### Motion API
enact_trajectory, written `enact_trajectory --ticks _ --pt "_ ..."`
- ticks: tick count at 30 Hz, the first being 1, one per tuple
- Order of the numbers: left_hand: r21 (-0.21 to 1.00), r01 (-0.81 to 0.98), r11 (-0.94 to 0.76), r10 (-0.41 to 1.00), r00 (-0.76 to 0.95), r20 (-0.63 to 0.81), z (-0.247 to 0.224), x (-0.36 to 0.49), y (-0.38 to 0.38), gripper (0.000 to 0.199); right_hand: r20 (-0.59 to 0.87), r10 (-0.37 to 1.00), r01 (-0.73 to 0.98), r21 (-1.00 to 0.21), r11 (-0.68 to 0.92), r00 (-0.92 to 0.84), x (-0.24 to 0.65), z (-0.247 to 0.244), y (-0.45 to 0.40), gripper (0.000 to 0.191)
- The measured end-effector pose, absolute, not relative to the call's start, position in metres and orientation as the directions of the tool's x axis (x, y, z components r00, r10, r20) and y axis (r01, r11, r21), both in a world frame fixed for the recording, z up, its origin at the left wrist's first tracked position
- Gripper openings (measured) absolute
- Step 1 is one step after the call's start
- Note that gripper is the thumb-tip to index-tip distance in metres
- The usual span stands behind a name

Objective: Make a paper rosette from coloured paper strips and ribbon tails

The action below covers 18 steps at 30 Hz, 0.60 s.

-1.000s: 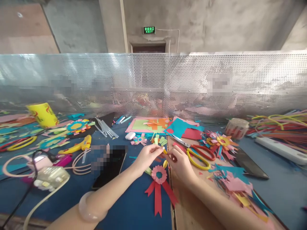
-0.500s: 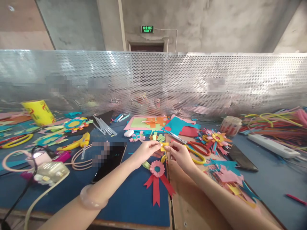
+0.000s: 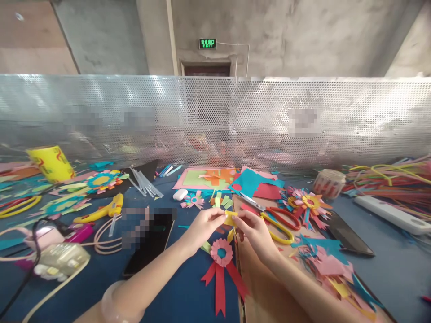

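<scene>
Between the fingertips of both hands is a small yellow paper piece [image 3: 230,218]. My left hand [image 3: 207,228] pinches its left end, and my right hand [image 3: 252,231] pinches its right end. Just below them on the blue table lies a pink paper rosette [image 3: 222,252] with a teal centre and red ribbon tails [image 3: 220,291]. A small yellow paper leaf [image 3: 230,235] and a pale green one [image 3: 205,246] lie at the rosette's upper edge. Green paper strips [image 3: 222,201] sit just beyond my fingers.
Scissors with red and yellow handles [image 3: 279,226] lie right of my hands on cardboard [image 3: 266,287]. A black phone [image 3: 151,242], yellow glue gun [image 3: 104,211] and cables are at left. Paper scraps [image 3: 330,260] lie at right. A perforated metal screen [image 3: 208,121] stands behind.
The view has tilted up and moved slightly closer, so the table things sit lower in the picture. Both hands still hold the yellow paper, which now shows flatter between the fingers.
</scene>
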State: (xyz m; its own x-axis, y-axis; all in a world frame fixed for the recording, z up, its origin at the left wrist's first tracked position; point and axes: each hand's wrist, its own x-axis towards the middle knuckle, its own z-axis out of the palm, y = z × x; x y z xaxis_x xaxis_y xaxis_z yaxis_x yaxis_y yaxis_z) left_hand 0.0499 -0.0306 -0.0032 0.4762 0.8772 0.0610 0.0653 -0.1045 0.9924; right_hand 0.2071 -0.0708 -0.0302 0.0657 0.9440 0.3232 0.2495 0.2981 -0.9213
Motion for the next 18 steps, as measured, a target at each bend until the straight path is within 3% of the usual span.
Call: enact_trajectory --ticks 6,12,18 --pt "0.999 0.011 -0.045 0.861 0.507 0.033 -0.002 0.050 -0.032 0.025 0.525 0.850 0.478 -0.761 0.440 0.054 0.204 -0.039 -0.073 0.022" --pt "0.987 -0.112 0.117 0.868 0.495 -0.047 0.001 0.051 -0.035 0.032 0.640 0.768 0.627 -0.591 0.508 -0.019 0.211 -0.043 -0.071 0.026" --pt "0.982 -0.079 0.172 0.837 0.538 -0.104 0.002 0.048 -0.032 0.029 0.677 0.736 0.661 -0.552 0.508 0.001 0.209 -0.039 -0.071 0.019"
